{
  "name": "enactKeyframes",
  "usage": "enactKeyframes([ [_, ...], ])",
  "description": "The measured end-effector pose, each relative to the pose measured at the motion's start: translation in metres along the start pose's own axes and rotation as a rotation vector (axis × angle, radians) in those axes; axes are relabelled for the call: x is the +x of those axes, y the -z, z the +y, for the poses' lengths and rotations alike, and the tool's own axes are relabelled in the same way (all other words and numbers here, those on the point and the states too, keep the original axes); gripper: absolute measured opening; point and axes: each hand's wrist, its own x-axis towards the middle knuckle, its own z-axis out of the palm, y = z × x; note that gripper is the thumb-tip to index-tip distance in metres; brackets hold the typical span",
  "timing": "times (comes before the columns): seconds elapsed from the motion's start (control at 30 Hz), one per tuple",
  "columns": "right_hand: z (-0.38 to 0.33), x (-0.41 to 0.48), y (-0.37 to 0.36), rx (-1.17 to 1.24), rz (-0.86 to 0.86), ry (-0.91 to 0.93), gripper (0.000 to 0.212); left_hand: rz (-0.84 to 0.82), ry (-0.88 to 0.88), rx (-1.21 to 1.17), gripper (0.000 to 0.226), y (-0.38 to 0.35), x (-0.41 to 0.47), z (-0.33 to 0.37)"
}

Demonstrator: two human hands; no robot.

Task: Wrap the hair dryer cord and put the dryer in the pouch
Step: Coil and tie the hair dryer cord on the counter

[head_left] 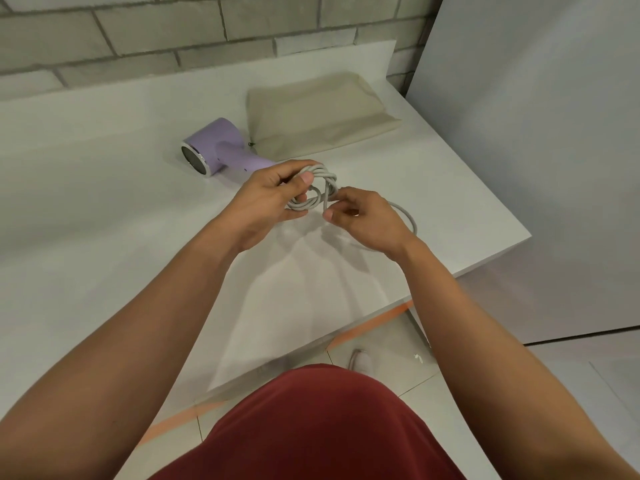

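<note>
Cord (pixel 313 188) at frame centre, held just above the table (pixel 104 209), gathered into a small coil of several grey loops. Left hand (pixel 266 202) grips the coil, thumb pressed over the turns, fingers curled behind. Right hand (pixel 363 216) pinches a strand crossing the coil. Loose tail (pixel 410 221) arcs out past the right wrist; plug not visible.

Handling guess: cord is light, rubbery and springy. The loops likely pop open if the left grip slackens, so clamp across all turns at once.

Hair dryer (pixel 218 147) lies on its side up-left of the hands. Lilac hard shell, probably slick. Take it by the handle, whose end is hidden behind the left hand.

Pouch (pixel 318 112) lies flat just right of the dryer, limp beige cloth. A small dark bit at its lower-left corner is maybe a drawstring end. Can't tell if the mouth is open.

Likely snag: the limp pouch needs a hand to open while the coil needs one too. Table corner is near, at right.
</note>
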Motion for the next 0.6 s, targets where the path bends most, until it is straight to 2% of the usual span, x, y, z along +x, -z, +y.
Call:
enactKeyframes([
  [0.17, -0.007, 0.001, 0.0, 0.028, 0.069, 0.045, 0.023, 0.057, -0.015, -0.066, 0.022, -0.001, 0.004, 0.005],
  [0.43, -0.018, 0.001, -0.002, 0.079, 0.105, 0.096, 0.053, 0.177, -0.074, 0.0, 0.02, 0.0, 0.014, 0.016],
  [0.6, -0.029, 0.003, 0.001, 0.035, 0.125, 0.144, 0.047, 0.18, -0.052, -0.025, 0.02, 0.006, 0.017, 0.022],
])
